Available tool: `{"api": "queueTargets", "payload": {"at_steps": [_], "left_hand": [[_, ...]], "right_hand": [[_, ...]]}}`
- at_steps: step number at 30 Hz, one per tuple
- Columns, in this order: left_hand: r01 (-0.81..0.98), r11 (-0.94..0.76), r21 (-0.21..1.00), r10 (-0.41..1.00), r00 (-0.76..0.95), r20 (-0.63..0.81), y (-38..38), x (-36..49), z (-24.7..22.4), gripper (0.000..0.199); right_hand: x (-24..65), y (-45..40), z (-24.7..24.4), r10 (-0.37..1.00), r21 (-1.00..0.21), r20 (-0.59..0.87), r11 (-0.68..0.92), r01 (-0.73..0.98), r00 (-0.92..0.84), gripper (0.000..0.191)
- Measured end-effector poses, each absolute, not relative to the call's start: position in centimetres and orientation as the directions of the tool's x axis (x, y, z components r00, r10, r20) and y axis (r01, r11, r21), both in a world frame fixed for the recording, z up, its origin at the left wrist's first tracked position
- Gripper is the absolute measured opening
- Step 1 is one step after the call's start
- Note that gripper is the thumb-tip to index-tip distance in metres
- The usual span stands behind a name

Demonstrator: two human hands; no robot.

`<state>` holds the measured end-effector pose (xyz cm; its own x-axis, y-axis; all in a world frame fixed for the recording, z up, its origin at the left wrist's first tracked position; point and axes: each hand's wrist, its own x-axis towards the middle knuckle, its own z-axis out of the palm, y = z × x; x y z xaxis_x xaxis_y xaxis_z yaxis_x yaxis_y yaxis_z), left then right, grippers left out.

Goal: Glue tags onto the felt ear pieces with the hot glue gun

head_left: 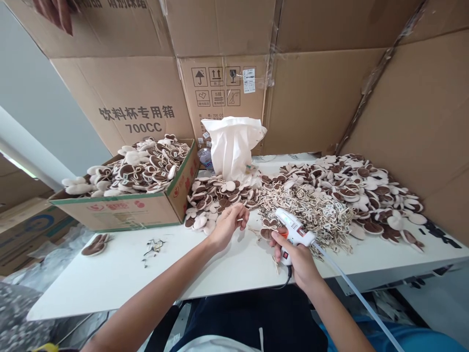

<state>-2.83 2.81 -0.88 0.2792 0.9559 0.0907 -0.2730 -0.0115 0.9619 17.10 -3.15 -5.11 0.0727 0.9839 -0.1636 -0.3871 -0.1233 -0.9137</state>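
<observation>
In the middle of the table my left hand [230, 222] is raised with its fingers curled together; what they hold, if anything, is too small to make out. My right hand [293, 252] is closed around a white hot glue gun [293, 226], with a pale glue stick [351, 281] trailing out of its back end. At the nozzle and fingertips is a brown and white fluffy piece [268, 230] with a cream cord on top. A heap of short cream cord loops [315, 215] lies just beyond the glue gun. Near my left hand spreads a small pile of brown and white pieces [205, 198].
An open carton [120, 212] at left is heaped with corded pieces. A finished-looking piece [95, 244] and dark scraps [154, 247] lie in front of it. A large pile of pieces [370, 190] sits at right. A white bag [234, 146] stands before cardboard walls [315, 98].
</observation>
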Motion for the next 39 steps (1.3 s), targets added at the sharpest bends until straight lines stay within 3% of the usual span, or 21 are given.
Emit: {"api": "queueTargets", "payload": {"at_steps": [10,16,21,25,30,36,39], "left_hand": [[-0.087,-0.054,0.995,0.958,0.278,0.077,2.6,-2.9,-0.9,0.035],[-0.089,-0.043,0.995,0.961,0.269,0.066,2.6,-3.0,-1.0,0.037],[-0.141,-0.089,0.986,0.951,0.282,0.126,2.9,-3.2,-1.2,0.066],[-0.178,-0.072,0.981,0.956,0.269,0.119,2.8,-3.1,-1.1,0.038],[-0.208,-0.076,0.975,0.945,0.296,0.137,2.5,-2.8,-1.0,0.048],[0.047,-0.053,0.997,0.88,0.474,0.024,2.0,-2.6,-1.4,0.043],[0.093,-0.091,0.991,0.843,0.537,0.027,1.8,-2.6,-1.4,0.042]], "right_hand": [[17.0,-3.2,-4.9,0.983,-0.92,-0.165,-0.124,-0.372,0.08,0.049],[17.1,-3.2,-4.9,0.983,-0.916,-0.169,-0.13,-0.379,0.07,0.048],[17.1,-3.1,-5.1,0.981,-0.914,-0.179,-0.137,-0.381,0.076,0.047],[17.1,-3.1,-5.1,0.983,-0.916,-0.169,-0.131,-0.379,0.069,0.048],[17.0,-3.2,-4.8,0.981,-0.921,-0.176,-0.135,-0.366,0.078,0.049],[16.7,-3.5,-4.7,0.986,-0.93,-0.147,-0.113,-0.351,0.073,0.051],[16.6,-3.5,-4.8,0.987,-0.936,-0.149,-0.12,-0.331,0.064,0.052]]}}
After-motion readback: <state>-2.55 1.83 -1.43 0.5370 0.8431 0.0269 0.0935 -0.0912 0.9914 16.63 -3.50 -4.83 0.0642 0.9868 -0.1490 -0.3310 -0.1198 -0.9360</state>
